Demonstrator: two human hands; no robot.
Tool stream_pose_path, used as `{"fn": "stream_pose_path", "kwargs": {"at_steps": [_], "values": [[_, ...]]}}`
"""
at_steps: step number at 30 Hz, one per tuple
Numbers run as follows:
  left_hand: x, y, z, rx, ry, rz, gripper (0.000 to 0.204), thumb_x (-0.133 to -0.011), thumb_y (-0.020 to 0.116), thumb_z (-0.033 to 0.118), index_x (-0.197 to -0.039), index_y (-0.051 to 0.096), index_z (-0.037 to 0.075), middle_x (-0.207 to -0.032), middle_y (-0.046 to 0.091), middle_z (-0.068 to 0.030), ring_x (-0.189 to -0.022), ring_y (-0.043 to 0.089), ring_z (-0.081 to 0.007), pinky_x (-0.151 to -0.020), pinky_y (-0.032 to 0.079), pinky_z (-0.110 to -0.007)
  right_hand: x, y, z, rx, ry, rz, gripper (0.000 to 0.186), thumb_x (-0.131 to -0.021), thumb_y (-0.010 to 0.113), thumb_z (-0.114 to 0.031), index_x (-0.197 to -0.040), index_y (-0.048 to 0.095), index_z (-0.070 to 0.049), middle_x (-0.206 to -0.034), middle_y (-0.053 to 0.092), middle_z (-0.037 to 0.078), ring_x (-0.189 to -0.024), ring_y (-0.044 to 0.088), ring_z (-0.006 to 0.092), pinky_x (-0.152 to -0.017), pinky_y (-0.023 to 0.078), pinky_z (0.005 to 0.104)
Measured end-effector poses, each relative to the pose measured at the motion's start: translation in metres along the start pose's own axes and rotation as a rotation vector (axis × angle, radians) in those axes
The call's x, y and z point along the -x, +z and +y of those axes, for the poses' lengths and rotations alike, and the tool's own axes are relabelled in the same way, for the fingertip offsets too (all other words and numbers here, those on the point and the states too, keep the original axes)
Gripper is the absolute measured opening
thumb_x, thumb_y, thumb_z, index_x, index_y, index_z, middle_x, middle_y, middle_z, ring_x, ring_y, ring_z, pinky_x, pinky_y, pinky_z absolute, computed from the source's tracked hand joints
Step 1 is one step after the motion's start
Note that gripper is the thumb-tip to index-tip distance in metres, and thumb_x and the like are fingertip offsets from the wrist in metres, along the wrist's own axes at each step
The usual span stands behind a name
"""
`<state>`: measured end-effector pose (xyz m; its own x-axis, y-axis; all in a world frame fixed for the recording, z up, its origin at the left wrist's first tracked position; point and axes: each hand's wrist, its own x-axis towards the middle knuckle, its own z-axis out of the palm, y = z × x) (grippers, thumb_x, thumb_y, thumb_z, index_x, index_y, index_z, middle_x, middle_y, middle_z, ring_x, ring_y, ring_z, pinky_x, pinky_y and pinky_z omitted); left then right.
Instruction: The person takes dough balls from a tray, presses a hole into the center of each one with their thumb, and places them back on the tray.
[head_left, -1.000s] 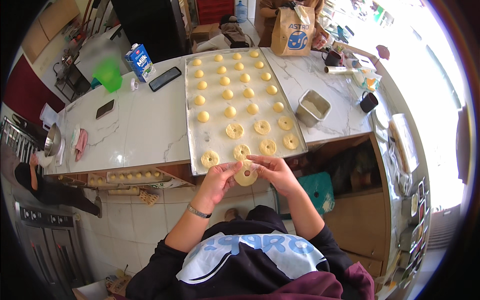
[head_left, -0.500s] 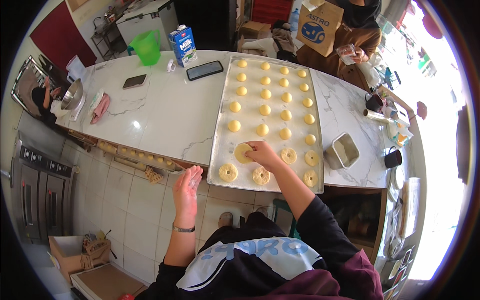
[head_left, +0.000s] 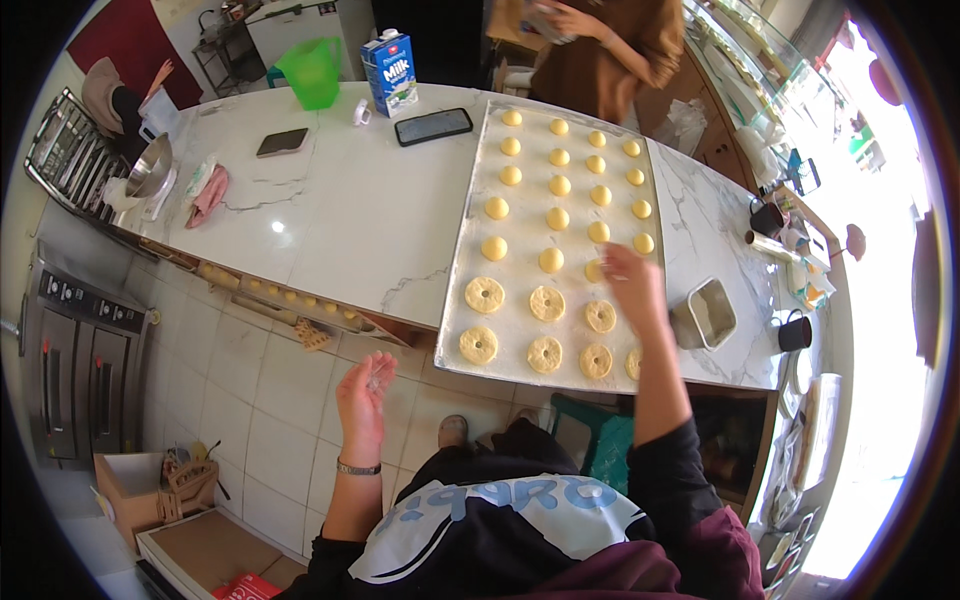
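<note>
My right hand [head_left: 636, 285] is over the right side of a large metal tray [head_left: 447, 345]. Its fingertips reach a dough ball [head_left: 594, 270], partly hidden by the hand and blurred by motion. Rows of round pale dough balls [head_left: 551, 260] fill the far part of the tray. Flattened dough rings with a centre hole, such as one dough ring [head_left: 490, 308] at the left, lie in the two nearest rows. My left hand [head_left: 362, 405] hovers off the counter's near edge, palm up, fingers loosely extended, with a whitish patch on it.
A rectangular metal tin [head_left: 683, 328] stands right of the tray. Left of it lie a tablet [head_left: 433, 127] and a phone [head_left: 283, 143], with a milk carton [head_left: 389, 75] and green jug [head_left: 312, 80] behind. A co-worker [head_left: 600, 60] stands beyond the counter.
The dough ring my right hand held now lies on the tray, and that hand has moved right to another ball. My left hand has lowered slightly. The co-worker's paper bag has left view.
</note>
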<state>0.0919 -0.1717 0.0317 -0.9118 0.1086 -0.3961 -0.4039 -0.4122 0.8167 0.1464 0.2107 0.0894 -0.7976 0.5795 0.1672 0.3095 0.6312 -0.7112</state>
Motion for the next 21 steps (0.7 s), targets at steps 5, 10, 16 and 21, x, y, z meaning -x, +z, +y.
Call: {"fn": "stream_pose_path", "kwargs": {"at_steps": [5, 10, 16, 21], "values": [[-0.013, 0.03, -0.003, -0.045, -0.005, -0.048, 0.023, -0.088, 0.056, 0.019, -0.097, 0.06, -0.002, -0.097, 0.063, -0.0129, -0.094, 0.061, -0.0242, -0.085, 0.048, -0.033, 0.024, -0.14, 0.08, 0.39, 0.26, 0.151, 0.016, -0.072, 0.059, -0.005, -0.084, 0.068, -0.001, -0.069, 0.064, 0.016, -0.065, 0.065, 0.0209, -0.062, 0.049, 0.0309], [-0.015, 0.091, -0.018, -0.04, -0.017, -0.157, 0.024, -0.088, 0.056, 0.019, -0.098, 0.059, -0.003, -0.1, 0.062, -0.0139, -0.096, 0.06, -0.0249, -0.087, 0.047, -0.034, 0.037, -0.142, 0.156, 0.524, 0.161, -0.135, 0.012, -0.069, 0.06, -0.006, -0.075, 0.067, 0.003, -0.064, 0.061, 0.02, -0.06, 0.064, 0.027, -0.059, 0.049, 0.0345], [-0.006, 0.158, -0.051, -0.051, -0.071, -0.298, 0.025, -0.087, 0.058, 0.021, -0.099, 0.06, -0.001, -0.1, 0.063, -0.0131, -0.096, 0.061, -0.0232, -0.088, 0.046, -0.033, 0.036, -0.134, 0.159, 0.525, 0.129, -0.165, 0.014, -0.067, 0.059, -0.004, -0.076, 0.067, 0.003, -0.077, 0.061, 0.025, -0.073, 0.061, 0.0366, -0.067, 0.049, 0.0391], [0.005, 0.199, -0.078, 0.041, -0.312, -0.392, 0.033, -0.09, 0.053, 0.027, -0.106, 0.057, -0.002, -0.105, 0.062, -0.0147, -0.1, 0.059, -0.0253, -0.089, 0.046, -0.034, 0.044, -0.154, 0.133, 0.504, 0.053, -0.281, 0.022, -0.071, 0.055, -0.002, -0.089, 0.066, 0.0, -0.088, 0.062, 0.022, -0.084, 0.06, 0.0351, -0.075, 0.048, 0.0398]]}}
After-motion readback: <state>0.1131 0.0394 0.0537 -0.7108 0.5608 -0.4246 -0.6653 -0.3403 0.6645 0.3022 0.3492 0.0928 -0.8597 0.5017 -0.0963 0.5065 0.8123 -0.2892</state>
